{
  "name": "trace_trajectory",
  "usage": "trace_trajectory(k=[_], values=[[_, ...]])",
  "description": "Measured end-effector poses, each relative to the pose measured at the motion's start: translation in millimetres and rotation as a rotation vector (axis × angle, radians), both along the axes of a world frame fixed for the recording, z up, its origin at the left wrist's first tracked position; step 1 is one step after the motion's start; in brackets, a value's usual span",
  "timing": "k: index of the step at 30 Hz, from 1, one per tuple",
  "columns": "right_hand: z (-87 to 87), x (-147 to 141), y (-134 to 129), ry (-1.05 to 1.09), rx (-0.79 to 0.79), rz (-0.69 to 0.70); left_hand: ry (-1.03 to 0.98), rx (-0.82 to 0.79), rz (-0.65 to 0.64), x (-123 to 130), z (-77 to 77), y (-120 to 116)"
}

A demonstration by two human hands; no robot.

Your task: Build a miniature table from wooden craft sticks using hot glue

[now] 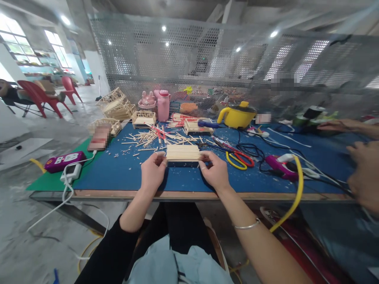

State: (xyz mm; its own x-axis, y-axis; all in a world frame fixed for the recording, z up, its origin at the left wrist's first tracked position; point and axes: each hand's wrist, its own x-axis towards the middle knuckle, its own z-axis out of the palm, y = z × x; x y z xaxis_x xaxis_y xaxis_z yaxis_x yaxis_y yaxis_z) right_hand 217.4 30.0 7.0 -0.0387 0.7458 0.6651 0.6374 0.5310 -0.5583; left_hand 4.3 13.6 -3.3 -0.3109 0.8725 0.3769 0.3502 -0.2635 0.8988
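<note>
The left hand (153, 170) pinches one end of the panel (183, 153) between thumb and fingers, and the right hand (213, 169) pinches the other, both curled nearly closed. The panel sits between them, near the front edge of the table (112, 193). Sticks (145, 138), scissors (239, 159) and a yellow pot (237, 118) are on the blue mat (118, 173); behind stands a mesh screen (177, 55), with red chairs (38, 96) off left. The panel looks pale, flat and oblong, its slats lying lengthwise side by side
</note>
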Motion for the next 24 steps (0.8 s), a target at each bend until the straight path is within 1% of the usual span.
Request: trace_trajectory(k=[6,14,20,24], values=[[0.3,0.2,-0.4,0.029,-0.007,-0.005,0.034,0.001,0.014,-0.3,-0.4,-0.1],[-0.5,-0.3,0.2,0.062,-0.023,-0.007,0.018,0.014,0.003,-0.7,-1.8,0.6],[-2.5,1.0,3.5,0.047,-0.004,0.0,-0.026,0.024,-0.046,-1.9,-2.6,-1.4],[-2.7,1.3,4.3,0.046,0.001,-0.01,0.038,0.045,-0.031,-1.6,-0.5,-5.9]])
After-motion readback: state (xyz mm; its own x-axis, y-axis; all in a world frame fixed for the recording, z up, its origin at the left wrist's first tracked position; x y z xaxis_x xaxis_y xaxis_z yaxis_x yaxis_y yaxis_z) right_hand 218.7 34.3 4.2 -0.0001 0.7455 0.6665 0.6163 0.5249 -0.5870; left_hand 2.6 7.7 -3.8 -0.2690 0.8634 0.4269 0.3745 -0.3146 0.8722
